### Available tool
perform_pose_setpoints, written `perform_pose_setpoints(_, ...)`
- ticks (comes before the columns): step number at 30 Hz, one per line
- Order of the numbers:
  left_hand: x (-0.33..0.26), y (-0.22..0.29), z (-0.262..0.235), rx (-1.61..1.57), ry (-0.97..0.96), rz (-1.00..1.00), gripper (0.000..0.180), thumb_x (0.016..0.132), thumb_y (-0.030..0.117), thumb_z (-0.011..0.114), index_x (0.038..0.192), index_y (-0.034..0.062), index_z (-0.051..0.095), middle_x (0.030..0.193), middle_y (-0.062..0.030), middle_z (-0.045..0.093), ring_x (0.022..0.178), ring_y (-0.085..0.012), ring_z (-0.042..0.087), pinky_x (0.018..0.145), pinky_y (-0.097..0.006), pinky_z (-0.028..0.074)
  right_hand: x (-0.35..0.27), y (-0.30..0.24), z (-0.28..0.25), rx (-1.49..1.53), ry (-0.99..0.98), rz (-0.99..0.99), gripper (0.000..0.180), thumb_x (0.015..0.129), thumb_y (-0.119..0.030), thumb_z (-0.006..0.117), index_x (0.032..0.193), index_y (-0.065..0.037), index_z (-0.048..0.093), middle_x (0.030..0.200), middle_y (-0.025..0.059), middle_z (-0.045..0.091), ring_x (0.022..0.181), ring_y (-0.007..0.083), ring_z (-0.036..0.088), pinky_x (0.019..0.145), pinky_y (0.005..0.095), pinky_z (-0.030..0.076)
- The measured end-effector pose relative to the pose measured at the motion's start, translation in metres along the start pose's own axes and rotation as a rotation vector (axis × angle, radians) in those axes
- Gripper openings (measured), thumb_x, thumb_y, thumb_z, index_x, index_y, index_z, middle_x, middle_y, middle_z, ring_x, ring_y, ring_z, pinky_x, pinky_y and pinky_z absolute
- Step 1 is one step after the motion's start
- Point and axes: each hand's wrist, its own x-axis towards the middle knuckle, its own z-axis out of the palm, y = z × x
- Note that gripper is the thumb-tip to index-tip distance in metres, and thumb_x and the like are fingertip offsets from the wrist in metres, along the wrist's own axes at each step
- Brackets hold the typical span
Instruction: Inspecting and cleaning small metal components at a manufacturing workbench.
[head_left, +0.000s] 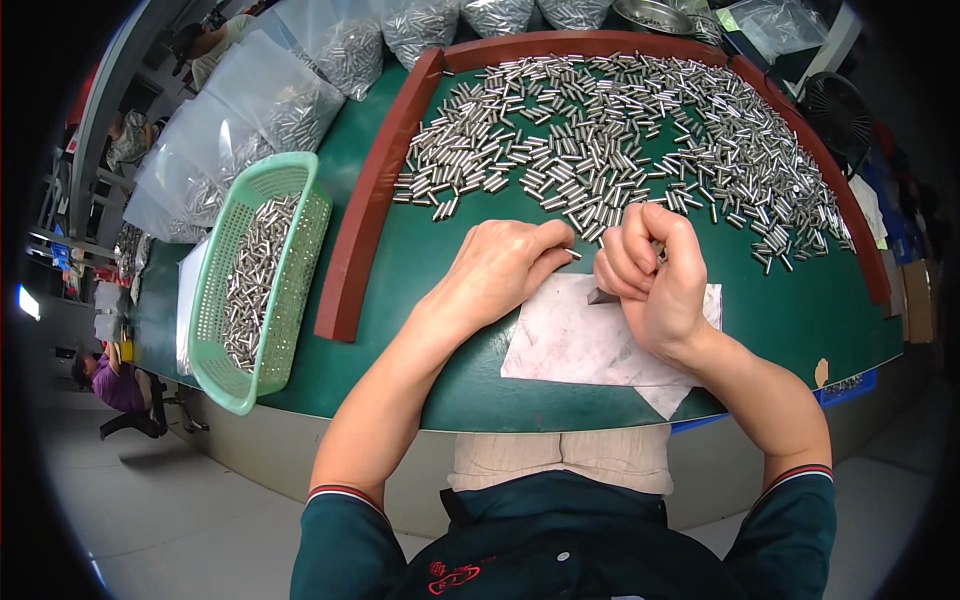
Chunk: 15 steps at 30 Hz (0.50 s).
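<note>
My left hand (500, 265) is closed in a pinch on a short metal pin (573, 254), whose shiny end sticks out past the fingertips. Close beside it, my right hand (660, 285) is curled into a fist. A dark, angular tip (600, 297) shows below its fingers; the rest is hidden in the palm, so I cannot tell its kind. Under the right hand lies a smudged whitish cloth or sheet (565, 345). Just beyond both hands, many loose metal pins (590, 165) are spread over the green tabletop (450, 385).
A reddish-brown wooden border (375, 200) surrounds the pins on the left, far and right sides. At the left stands a green perforated basket (205, 330) holding more pins. Clear bags of pins (345, 55) line the back left. A metal bowl (655, 17) and a black fan (838, 110) are farther off.
</note>
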Motion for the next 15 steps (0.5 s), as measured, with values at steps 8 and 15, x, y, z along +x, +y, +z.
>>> perform_pose_setpoints(8, -0.005, 0.017, -0.013, -0.369, -0.084, -0.25, 0.009, 0.073, 0.007, 0.061, 0.076, -0.0002, 0.058, 0.051, 0.0002, 0.043, 0.046, -0.0056, 0.036, 0.043, -0.022, 0.031, 0.0, 0.001, -0.004, 0.013, 0.0, -0.001, 0.033, 0.083, -0.018, 0.033, 0.053, -0.009, 0.027, 0.043, -0.0008, 0.025, 0.038, 0.007, 0.017, 0.039, 0.0235, 0.016)
perform_pose_setpoints(15, -0.014, 0.027, -0.007, -0.224, -0.151, -0.206, 0.008, 0.069, 0.007, 0.06, 0.066, 0.0011, 0.056, 0.045, -0.01, 0.045, 0.039, -0.0233, 0.045, 0.041, -0.034, 0.034, -0.002, -0.002, -0.003, -0.019, -0.008, -0.033, 0.038, 0.086, -0.027, 0.03, 0.05, -0.013, 0.026, 0.04, -0.0026, 0.023, 0.037, 0.0086, 0.015, 0.041, 0.025, 0.017)
